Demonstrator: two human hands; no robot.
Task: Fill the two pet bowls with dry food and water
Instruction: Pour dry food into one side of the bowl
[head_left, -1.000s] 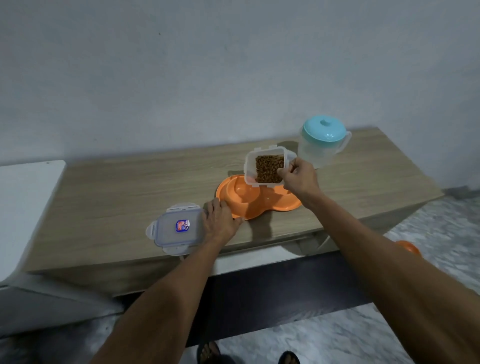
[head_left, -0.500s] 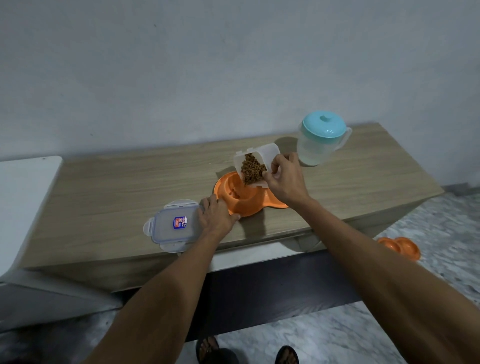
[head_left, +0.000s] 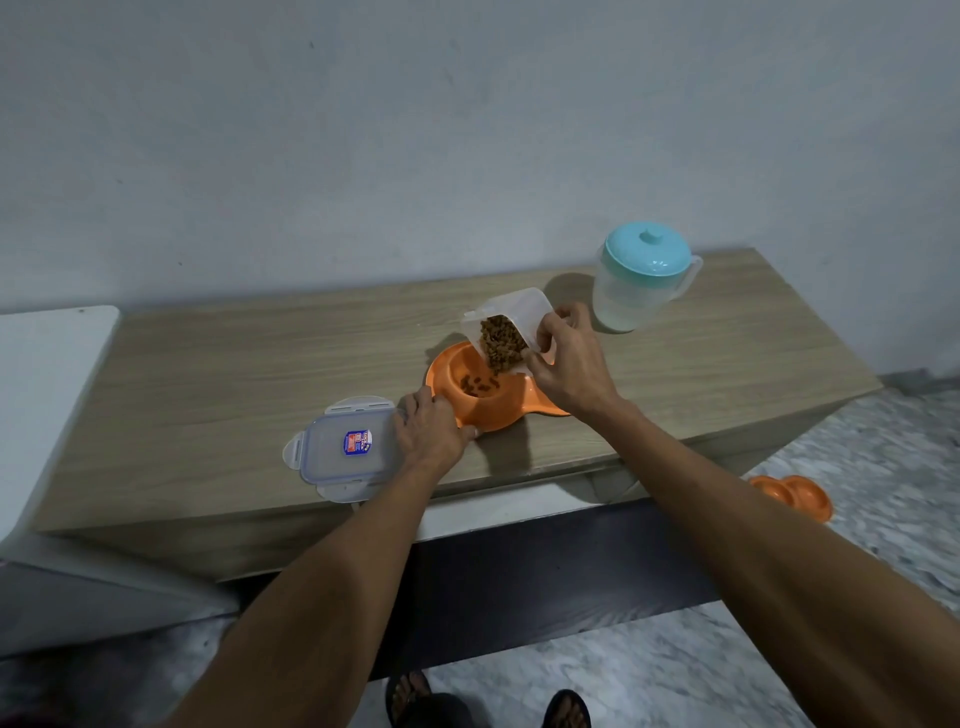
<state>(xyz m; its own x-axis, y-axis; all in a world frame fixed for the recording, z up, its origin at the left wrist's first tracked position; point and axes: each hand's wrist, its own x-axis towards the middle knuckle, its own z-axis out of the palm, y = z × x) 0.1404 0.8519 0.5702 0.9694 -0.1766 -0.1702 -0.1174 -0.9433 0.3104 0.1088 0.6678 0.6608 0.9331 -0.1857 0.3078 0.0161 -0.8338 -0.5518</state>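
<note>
An orange double pet bowl lies on the wooden counter. My right hand grips a clear plastic food container, tipped steeply over the left bowl. Brown kibble slides out of it, and several pieces lie in the left bowl. The right bowl is hidden behind my right hand. My left hand presses on the near left rim of the orange bowl. A clear water jug with a teal lid stands at the back right.
The container's clear lid lies flat near the counter's front edge, just left of my left hand. A white surface adjoins the counter on the left. A second orange double bowl sits on the marble floor to the right. My sandalled feet show below.
My right hand has tilted the container from nearly level to steep over the left bowl, and kibble has started falling in. My left hand stays on the bowl's rim.
</note>
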